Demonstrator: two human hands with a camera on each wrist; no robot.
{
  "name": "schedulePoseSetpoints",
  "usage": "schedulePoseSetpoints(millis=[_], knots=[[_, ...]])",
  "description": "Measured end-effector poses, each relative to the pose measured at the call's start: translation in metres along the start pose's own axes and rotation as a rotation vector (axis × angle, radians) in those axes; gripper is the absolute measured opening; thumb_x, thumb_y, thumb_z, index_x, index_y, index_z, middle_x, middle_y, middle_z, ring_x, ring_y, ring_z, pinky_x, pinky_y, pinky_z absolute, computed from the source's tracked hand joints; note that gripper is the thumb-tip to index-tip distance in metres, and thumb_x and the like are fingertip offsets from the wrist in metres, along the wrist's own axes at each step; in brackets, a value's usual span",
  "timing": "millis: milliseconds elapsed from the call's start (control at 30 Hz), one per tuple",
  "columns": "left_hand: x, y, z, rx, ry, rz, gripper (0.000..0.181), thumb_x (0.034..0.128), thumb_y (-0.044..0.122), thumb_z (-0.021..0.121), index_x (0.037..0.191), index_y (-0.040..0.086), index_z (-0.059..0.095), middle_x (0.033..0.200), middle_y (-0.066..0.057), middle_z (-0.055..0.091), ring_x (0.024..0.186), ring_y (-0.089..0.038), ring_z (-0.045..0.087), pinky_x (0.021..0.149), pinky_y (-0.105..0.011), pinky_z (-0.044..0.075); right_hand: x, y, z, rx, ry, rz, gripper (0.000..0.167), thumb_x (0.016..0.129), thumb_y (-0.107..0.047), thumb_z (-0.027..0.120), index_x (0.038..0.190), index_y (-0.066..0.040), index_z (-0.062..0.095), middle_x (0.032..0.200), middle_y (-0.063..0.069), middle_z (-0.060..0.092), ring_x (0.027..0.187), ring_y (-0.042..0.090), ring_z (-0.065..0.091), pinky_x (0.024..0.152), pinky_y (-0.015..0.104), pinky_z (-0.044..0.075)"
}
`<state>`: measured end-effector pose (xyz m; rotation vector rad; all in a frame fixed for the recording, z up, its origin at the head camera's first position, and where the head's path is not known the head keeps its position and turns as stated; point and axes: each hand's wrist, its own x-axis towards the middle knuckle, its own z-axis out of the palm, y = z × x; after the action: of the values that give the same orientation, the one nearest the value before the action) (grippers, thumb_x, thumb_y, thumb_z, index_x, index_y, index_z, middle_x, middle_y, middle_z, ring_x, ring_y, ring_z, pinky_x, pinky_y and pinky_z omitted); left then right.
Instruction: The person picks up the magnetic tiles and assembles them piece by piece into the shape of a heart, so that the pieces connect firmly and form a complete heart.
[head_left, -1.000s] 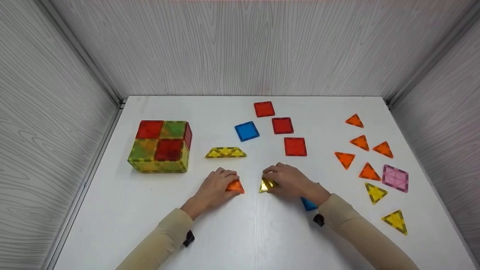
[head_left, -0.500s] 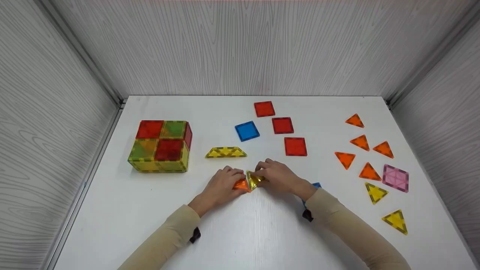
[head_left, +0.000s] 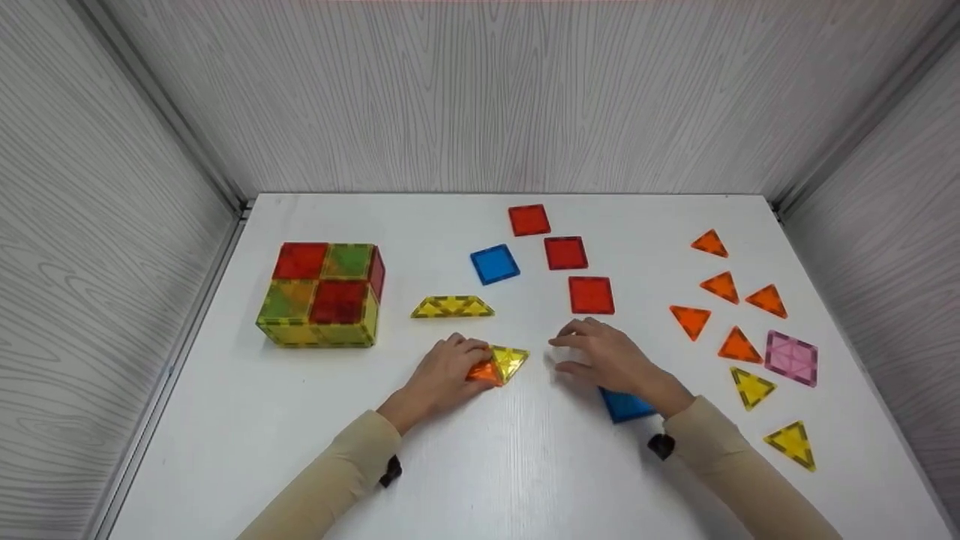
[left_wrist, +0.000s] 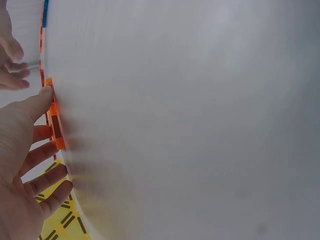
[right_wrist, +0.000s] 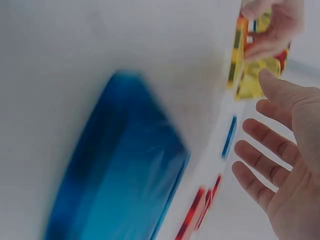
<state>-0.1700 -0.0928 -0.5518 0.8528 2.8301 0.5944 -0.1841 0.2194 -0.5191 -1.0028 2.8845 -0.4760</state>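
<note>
Head view: the left hand pinches the orange triangular tile between thumb and fingers, partly covering it. The yellow triangular tile meets the orange tile's right side along a sloping edge; whether either lies quite flat on the counter I cannot tell. Farther right of the orange tile, the right hand has thumb and fingers parted, holding nothing and clear of both tiles. The blue square tile, also right of the orange tile, is partly hidden below that wrist. The yellow trapezoid lies beyond the orange tile, slightly to its left.

For a clean join, the orange tile probably wants a steady, light pinch, since a twist there could part the seam. Matching corners before any pressing seems wise; how flush they sit is too small to judge. The right wrist would do best lifted, so as not to nudge the blue tile.
</note>
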Motion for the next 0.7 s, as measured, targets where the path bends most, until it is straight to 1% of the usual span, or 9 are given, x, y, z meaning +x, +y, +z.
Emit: schedulePoseSetpoints(millis=[133, 300, 367, 467, 533, 600, 700], knots=[[-0.001, -0.001, 0.0, -0.005, 0.004, 0.006, 0.051, 0.0995, 0.048, 0.07, 0.139, 0.017, 0.068, 0.144, -0.003, 0.067, 0.121, -0.025, 0.058, 0.107, -0.044, 0.051, -0.039, 0.026, -0.014, -0.029, 0.078, 0.096, 0.043, 0.094, -0.032, 0.08, 0.133, -0.015, 0.073, 0.126, 0.009, 0.072, 0.115, 0.028, 0.068, 0.097, 0.047, 0.062], [-0.001, 0.0, 0.0, -0.02, 0.01, 0.008, 0.051, 0.0989, 0.047, 0.072, 0.139, 0.016, 0.068, 0.144, -0.003, 0.067, 0.121, -0.025, 0.057, 0.108, -0.044, 0.051, -0.095, 0.06, -0.028, -0.065, 0.099, 0.235, 0.049, 0.093, -0.03, 0.082, 0.137, -0.012, 0.07, 0.129, 0.015, 0.07, 0.118, 0.035, 0.067, 0.095, 0.054, 0.061], [-0.001, 0.0, 0.0, -0.026, 0.019, 0.012, 0.051, 0.0991, 0.047, 0.071, 0.138, 0.016, 0.069, 0.143, -0.003, 0.067, 0.121, -0.025, 0.057, 0.107, -0.045, 0.051, -0.118, 0.072, -0.032, -0.072, 0.119, 0.286, 0.051, 0.092, -0.028, 0.083, 0.138, -0.01, 0.069, 0.13, 0.018, 0.07, 0.118, 0.039, 0.066, 0.093, 0.057, 0.061], [-0.001, 0.0, 0.0, -0.031, 0.027, 0.015, 0.051, 0.0991, 0.049, 0.071, 0.138, 0.016, 0.069, 0.143, -0.003, 0.067, 0.12, -0.025, 0.057, 0.106, -0.045, 0.051, -0.149, 0.089, -0.039, -0.049, 0.136, 0.384, 0.054, 0.092, -0.029, 0.082, 0.139, -0.006, 0.067, 0.131, 0.023, 0.068, 0.119, 0.045, 0.064, 0.094, 0.063, 0.059], [-0.001, 0.0, 0.0, -0.026, 0.029, 0.016, 0.051, 0.0992, 0.05, 0.07, 0.137, 0.016, 0.069, 0.142, -0.003, 0.067, 0.119, -0.025, 0.057, 0.105, -0.044, 0.051, -0.166, 0.098, -0.043, -0.019, 0.115, 0.473, 0.058, 0.094, -0.035, 0.08, 0.141, -0.005, 0.065, 0.135, 0.029, 0.064, 0.122, 0.05, 0.06, 0.096, 0.069, 0.055], [-0.001, 0.0, 0.0, -0.024, 0.028, 0.017, 0.051, 0.0992, 0.05, 0.07, 0.138, 0.016, 0.069, 0.142, -0.002, 0.068, 0.119, -0.024, 0.057, 0.105, -0.044, 0.051, -0.179, 0.108, -0.047, 0.013, 0.067, 0.57, 0.065, 0.096, -0.043, 0.076, 0.145, -0.004, 0.061, 0.14, 0.034, 0.058, 0.125, 0.055, 0.055, 0.099, 0.074, 0.05], [-0.001, 0.0, 0.001, -0.018, 0.029, 0.017, 0.051, 0.0993, 0.049, 0.07, 0.138, 0.016, 0.069, 0.142, -0.002, 0.068, 0.118, -0.024, 0.057, 0.104, -0.044, 0.051, -0.193, 0.12, -0.05, 0.023, -0.008, 0.667, 0.075, 0.096, -0.053, 0.073, 0.148, -0.002, 0.056, 0.144, 0.039, 0.052, 0.124, 0.058, 0.052, 0.097, 0.076, 0.048]])
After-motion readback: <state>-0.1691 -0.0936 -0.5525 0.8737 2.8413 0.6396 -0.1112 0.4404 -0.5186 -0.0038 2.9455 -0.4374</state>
